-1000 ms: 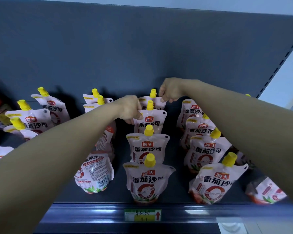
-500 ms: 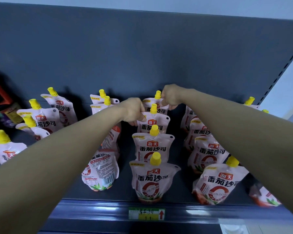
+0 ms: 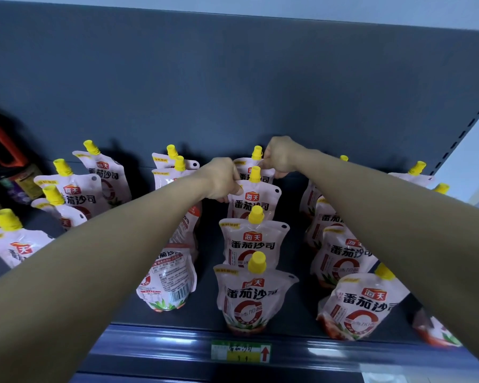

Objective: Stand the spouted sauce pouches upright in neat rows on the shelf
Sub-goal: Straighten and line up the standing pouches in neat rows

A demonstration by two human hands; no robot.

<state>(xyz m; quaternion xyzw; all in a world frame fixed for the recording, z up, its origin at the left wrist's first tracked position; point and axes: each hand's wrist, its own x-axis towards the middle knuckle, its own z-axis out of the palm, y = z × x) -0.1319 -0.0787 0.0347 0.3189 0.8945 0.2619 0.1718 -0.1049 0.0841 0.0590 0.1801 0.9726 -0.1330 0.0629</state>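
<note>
reaching over the shelf (image 3: 202, 310), both bare arms stretch toward the back panel (image 3: 233, 92). straight behind the price tag (image 3: 241, 352) on the front rail, four spouted sauce pouches stand upright in one file, yellow caps up and printed fronts facing out. the front pouch (image 3: 253, 299) is nearest the tag, the second pouch (image 3: 253, 241) stands behind it, then the third pouch (image 3: 257, 201), then the rearmost pouch (image 3: 244, 168), farthest from the tag and near the back panel. the left hand (image 3: 221, 179) is curled and pinches the top left corner of the third pouch. the right hand (image 3: 281, 157) is curled too, its fingers closed on the top right edge of the rearmost pouch, just beside its cap. behind and left of the tag, a turned pouch (image 3: 168, 283) shows its barcode side, and more pouches behind it are partly hidden by the left forearm. behind and right of the tag another file of pouches (image 3: 343, 261) runs back, its nearest one tilted, with the right forearm across the rest. far left of the tag a looser group of pouches (image 3: 75, 189) leans at differing angles. farthest left of the tag stands a dark bottle (image 3: 3, 161) with an orange handle.
</note>
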